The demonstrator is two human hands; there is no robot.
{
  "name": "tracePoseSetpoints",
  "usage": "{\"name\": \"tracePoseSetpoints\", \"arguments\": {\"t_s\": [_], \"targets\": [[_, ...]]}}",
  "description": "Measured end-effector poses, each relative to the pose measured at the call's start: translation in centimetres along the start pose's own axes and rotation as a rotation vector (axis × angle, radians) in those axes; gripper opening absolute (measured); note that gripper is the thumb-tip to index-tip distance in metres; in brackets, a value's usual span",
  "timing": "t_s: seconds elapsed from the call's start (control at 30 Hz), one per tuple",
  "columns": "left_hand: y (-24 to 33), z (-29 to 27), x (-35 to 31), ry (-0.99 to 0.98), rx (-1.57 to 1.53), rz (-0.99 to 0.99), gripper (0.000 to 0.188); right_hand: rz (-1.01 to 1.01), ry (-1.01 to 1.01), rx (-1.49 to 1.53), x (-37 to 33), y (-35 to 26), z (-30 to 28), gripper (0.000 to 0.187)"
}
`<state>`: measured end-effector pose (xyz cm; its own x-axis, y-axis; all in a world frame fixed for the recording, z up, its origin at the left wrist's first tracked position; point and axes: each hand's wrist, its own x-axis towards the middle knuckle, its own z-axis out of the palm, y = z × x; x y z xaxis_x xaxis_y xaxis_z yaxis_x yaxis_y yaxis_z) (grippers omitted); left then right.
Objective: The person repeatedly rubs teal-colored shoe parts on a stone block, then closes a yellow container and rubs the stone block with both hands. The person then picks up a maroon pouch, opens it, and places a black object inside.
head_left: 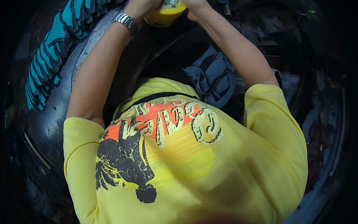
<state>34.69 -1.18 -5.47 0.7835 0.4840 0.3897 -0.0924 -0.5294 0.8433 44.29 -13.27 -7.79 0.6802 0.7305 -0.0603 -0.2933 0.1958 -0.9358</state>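
Both of my hands are at the top edge of the head view, partly cut off by it. My left hand (144, 5), above a silver metal watch (126, 20), is by the left side of a yellow tub (164, 19); its fingers are out of sight. At the tub's right side is my right hand (196, 7), with curled fingers partly showing. What it holds, if anything, is hidden. White and teal scraps (172, 3) show in the tub's mouth. Left of my left forearm, many overlapping teal pieces (46, 61) with dark undersides lie in a curved row.
A worn, rounded metal surface (56, 112) extends under the teal row and my left arm. Between my arms lies a bundled grey-blue cloth or bag (214, 76) with straps. Scraps and clear plastic (274, 26) clutter the dark area at right. A thin stick (37, 151) is at lower left.
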Motion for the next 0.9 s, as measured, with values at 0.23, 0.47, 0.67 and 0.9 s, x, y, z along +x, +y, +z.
{"name": "tracePoseSetpoints", "arguments": {"t_s": [0.23,0.47,0.67,0.9], "targets": [[1.3,-0.2,-0.7,0.037,-0.127,-0.044,0.026,-0.238,-0.035,-0.281,0.6,0.1,-0.4,0.041],[0.4,-2.7,-0.7,-0.107,-0.689,-0.357,0.075,-0.04,0.018,-0.69,0.7,-3.6,0.3,0.086],[0.5,-11.4,-4.0,-0.146,-0.576,-0.275,0.072,-0.745,-0.126,-1.024,-0.1,-16.0,5.7,0.086],[1.3,-12.9,-7.5,0.124,-0.538,-0.361,0.063,-0.711,-0.22,-1.929,-1.6,-5.9,7.9,0.075]]}}
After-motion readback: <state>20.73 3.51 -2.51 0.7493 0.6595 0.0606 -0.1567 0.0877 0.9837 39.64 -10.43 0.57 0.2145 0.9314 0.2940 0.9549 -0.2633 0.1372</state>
